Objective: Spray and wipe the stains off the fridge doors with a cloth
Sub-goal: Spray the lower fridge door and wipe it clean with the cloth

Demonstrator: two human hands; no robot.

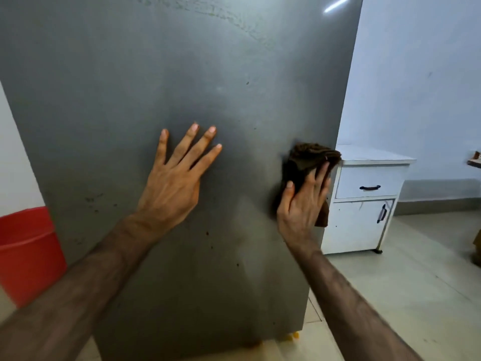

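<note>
Grey brushed-metal fridge door [156,74] fills most of the view, and the wiping looks only partly done: a smeary, streaked band shows near its top, while small dark specks [207,233] remain lower down and faint marks sit toward the left edge. The right hand [302,201] presses a folded dark brown cloth [307,158] flat against the door's right edge, fingers wrapped over it. The left hand [177,178] lies released, fingers spread, braced on the door. No spray bottle is visible. A white cabinet with black handles [364,204] stands just beside the fridge's right side; a red plastic bucket [28,254] sits at the left. Neither blocks the remaining spots.
</note>
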